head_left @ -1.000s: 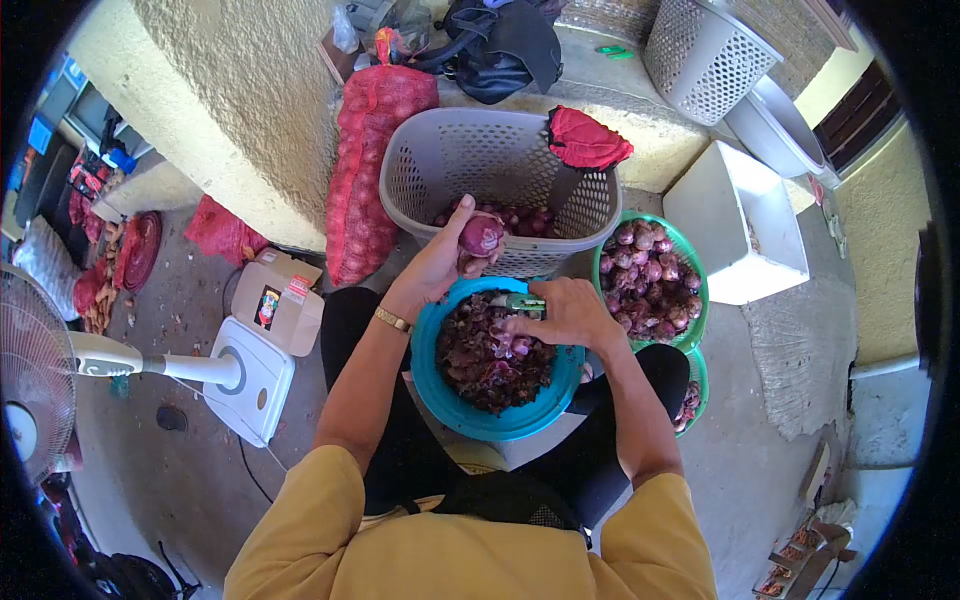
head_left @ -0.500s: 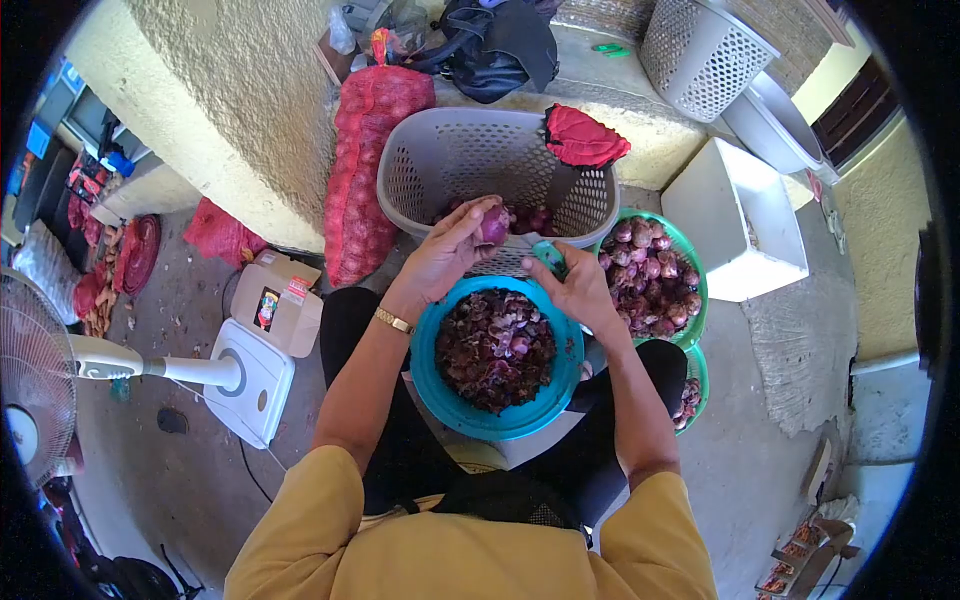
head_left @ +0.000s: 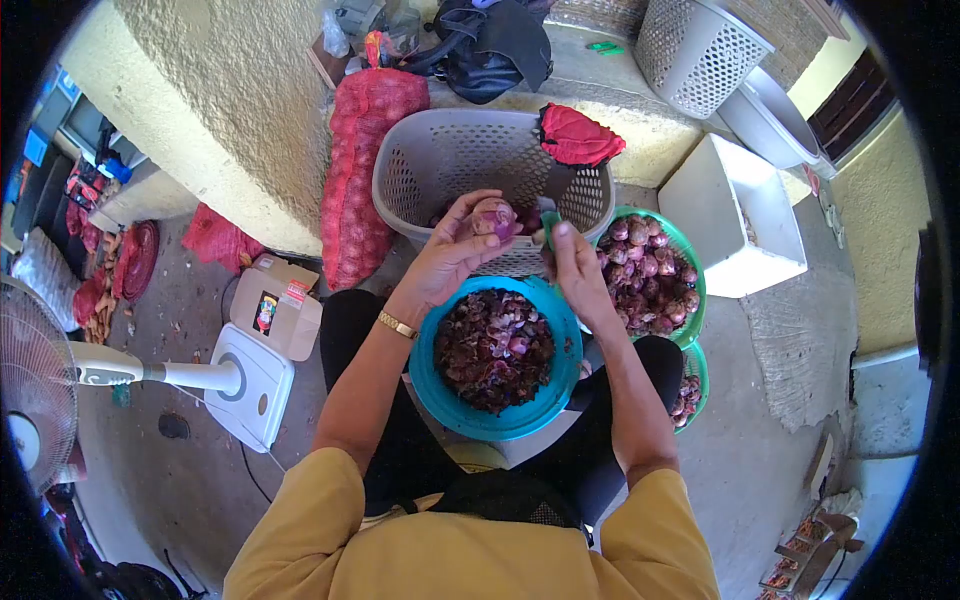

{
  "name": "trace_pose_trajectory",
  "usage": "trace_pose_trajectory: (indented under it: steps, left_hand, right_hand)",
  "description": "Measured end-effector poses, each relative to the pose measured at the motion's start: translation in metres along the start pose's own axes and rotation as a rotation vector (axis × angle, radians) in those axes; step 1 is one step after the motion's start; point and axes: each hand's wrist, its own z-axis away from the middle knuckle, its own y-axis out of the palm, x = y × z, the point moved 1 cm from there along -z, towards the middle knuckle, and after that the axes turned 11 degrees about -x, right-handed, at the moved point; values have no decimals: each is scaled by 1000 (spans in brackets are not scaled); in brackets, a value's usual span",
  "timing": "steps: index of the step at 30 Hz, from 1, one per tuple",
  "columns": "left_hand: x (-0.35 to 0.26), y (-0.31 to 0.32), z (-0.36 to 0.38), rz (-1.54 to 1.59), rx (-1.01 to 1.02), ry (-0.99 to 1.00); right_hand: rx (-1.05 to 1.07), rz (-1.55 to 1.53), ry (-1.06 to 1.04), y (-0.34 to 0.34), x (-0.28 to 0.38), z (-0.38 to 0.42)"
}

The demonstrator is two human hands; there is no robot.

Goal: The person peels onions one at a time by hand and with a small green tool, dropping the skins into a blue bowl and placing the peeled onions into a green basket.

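Note:
A red onion (head_left: 493, 218) is gripped in the fingers of my left hand (head_left: 447, 252), over the front rim of the grey laundry basket (head_left: 440, 130). My right hand (head_left: 578, 272) is closed around a small green-handled knife (head_left: 549, 222), just right of the onion and apart from it; its short greyish end points up. Below both hands sits a blue basin (head_left: 425, 375) holding dark onion skins (head_left: 492, 350). More red onions lie inside the grey basket, partly hidden by my hands. A green basket (head_left: 703, 300) heaped with red onions (head_left: 650, 270) stands to the right.
A red mesh sack of onions (head_left: 362, 170) leans left of the grey basket. A red cloth (head_left: 580, 136) hangs on the basket's rim. To the right stands a white box (head_left: 730, 260). A fan (head_left: 40, 370) and cardboard box (head_left: 275, 305) are on the left.
The onion has turned in my left hand and now shows a paler side. My right hand has tilted the knife more upright. The whole view has shifted slightly.

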Motion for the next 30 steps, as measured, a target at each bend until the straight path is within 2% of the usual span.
trace_pose_trajectory:
  steps: [4,6,10,12,15,19,21,30]
  left_hand:
    - [-1,-6,-5,-45,-4,1]
    - [-2,-4,-6,-99,-26,126]
    - [-3,-1,-4,-208,-81,241]
    - [-2,-4,-6,-360,-97,366]
    - [0,-3,-5,-402,-80,460]
    - [-2,-1,-2,-490,-94,497]
    - [-3,0,-1,-529,-94,442]
    - [7,-2,-3,-482,-55,378]
  right_hand:
    - [-27,-161,13,1,11,8]
    - [133,-90,-195,-1,2,3]
    - [167,-143,-249,3,6,9]
    - [179,-158,-272,7,7,11]
    - [198,-150,-209,8,14,15]
    - [215,-109,-129,6,14,14]
    - [243,-160,-265,8,11,10]
    - [250,-37,-229,7,15,13]
